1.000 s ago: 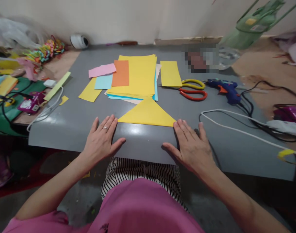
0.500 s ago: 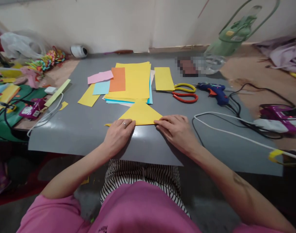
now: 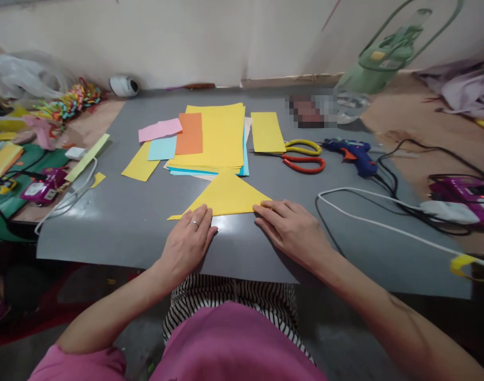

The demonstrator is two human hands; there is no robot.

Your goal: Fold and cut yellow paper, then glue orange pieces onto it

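A yellow sheet of paper (image 3: 228,196), folded into a triangle, lies on the grey table cover with its long folded edge toward me. My left hand (image 3: 188,238) rests on the left part of that edge, fingers stretched out flat and thumb on the cover. At the right corner, my right hand (image 3: 295,225) presses with extended fingertips, its thumb just below the edge. A thin yellow tip sticks out left of my left hand. Just behind the triangle's peak is a stack of yellow sheets (image 3: 222,132), with blue and white sheets under it.
Orange paper (image 3: 190,133), pink paper (image 3: 160,129) and light blue paper (image 3: 161,148) overlap left of the stack's middle. To the right lie a yellow rectangle (image 3: 267,131), scissors (image 3: 305,163) with red and yellow handles, and a blue glue gun (image 3: 355,153). A white cable (image 3: 385,211) crosses the right side.
My left hand has slid slightly left and toward me along the fold, its fingers flatter. More of the edge shows between my hands. The whole view has shifted a little.
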